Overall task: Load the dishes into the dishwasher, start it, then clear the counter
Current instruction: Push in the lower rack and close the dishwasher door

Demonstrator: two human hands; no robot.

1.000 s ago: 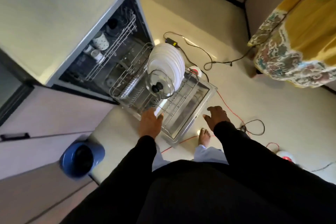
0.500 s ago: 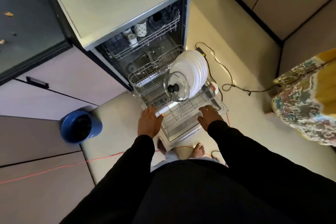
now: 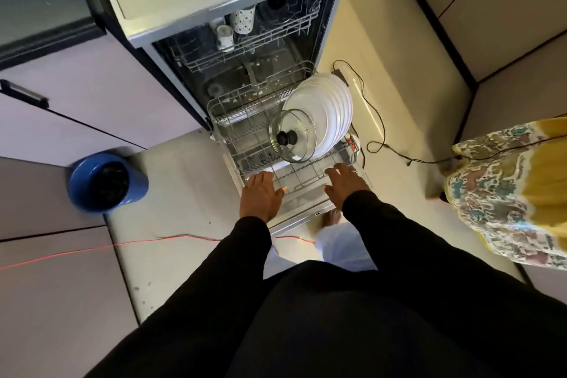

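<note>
The dishwasher (image 3: 328,18) stands open with its lower rack (image 3: 216,112) pulled out over the lowered door (image 3: 302,213). A row of white plates (image 3: 326,106) stands upright in the rack's right side, and a glass lid (image 3: 296,127) with a black knob leans in front of them. My left hand (image 3: 260,195) lies on the rack's front left rim with its fingers over the wire. My right hand (image 3: 345,184) sits on the front right rim in the same way. Two mugs (image 3: 242,20) rest in the upper rack (image 3: 260,46).
A blue bin (image 3: 104,182) stands on the floor to the left of the door. A black cable (image 3: 379,120) loops on the floor to the right, a red cable (image 3: 92,250) runs across behind my hands, and patterned cloth (image 3: 506,193) hangs at the right.
My right hand has come from over the floor onto the rack's front right rim. My left hand stays on the front left rim. The view has swung round towards the dishwasher.
</note>
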